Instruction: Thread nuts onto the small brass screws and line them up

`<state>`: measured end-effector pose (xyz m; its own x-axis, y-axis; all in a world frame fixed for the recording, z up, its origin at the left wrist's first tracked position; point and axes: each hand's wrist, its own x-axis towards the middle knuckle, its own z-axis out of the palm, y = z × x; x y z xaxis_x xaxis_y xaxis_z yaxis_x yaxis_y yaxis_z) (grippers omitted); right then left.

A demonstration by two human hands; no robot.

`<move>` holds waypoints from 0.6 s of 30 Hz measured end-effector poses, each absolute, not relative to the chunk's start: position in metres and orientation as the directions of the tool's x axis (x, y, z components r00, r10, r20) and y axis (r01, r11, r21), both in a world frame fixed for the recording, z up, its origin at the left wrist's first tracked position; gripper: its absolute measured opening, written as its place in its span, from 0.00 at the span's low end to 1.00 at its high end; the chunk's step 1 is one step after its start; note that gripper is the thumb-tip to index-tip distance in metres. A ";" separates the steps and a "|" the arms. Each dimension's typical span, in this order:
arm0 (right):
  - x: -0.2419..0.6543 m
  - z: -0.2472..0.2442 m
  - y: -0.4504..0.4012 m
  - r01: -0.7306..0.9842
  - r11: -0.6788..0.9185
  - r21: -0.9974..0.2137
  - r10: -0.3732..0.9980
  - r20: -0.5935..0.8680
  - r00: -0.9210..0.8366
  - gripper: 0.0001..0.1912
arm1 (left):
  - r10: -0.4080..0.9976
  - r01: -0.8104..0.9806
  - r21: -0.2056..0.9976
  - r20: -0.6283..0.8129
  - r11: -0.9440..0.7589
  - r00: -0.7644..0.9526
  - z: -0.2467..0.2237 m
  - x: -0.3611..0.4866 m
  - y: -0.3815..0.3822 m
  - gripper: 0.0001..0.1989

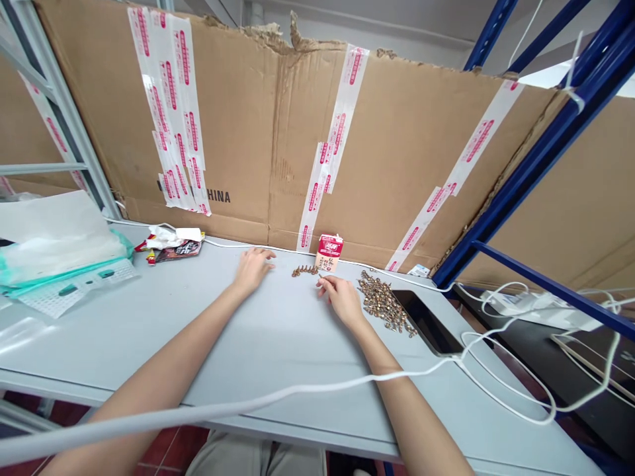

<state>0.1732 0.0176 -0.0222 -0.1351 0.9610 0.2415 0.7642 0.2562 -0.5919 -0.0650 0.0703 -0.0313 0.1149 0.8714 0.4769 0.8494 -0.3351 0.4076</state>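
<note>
My left hand rests on the grey table, left of a short row of small brass-coloured screws, its fingers apart with nothing in them. At the right end of that row, my right hand has its thumb and fingertips pinched together; anything between them is too small to make out. Just behind it stands a red and cream carton against the cardboard. A loose pile of similar screws lies right of my right hand.
A dark phone lies beside the pile. White cables cross the foreground and right side. Snack wrappers and plastic packaging are at the left. A taped cardboard sheet stands along the back edge.
</note>
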 end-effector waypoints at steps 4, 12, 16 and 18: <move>0.175 -0.022 0.018 0.778 0.275 -0.564 0.951 0.281 -0.132 0.16 | 0.907 0.927 0.286 0.406 -0.243 0.112 -0.040 -0.092 0.080 0.09; 0.173 -0.021 0.018 0.758 0.329 -0.563 0.923 0.362 -0.131 0.15 | 0.878 0.946 0.089 0.408 -0.310 0.249 -0.040 -0.082 0.078 0.10; 0.173 -0.019 0.015 0.748 0.319 -0.582 0.921 0.375 -0.101 0.14 | 0.865 0.945 0.013 0.407 -0.326 0.293 -0.038 -0.080 0.076 0.11; 0.172 -0.018 0.015 0.736 0.314 -0.600 0.920 0.384 -0.079 0.12 | 0.871 0.948 0.036 0.407 -0.317 0.276 -0.037 -0.081 0.076 0.10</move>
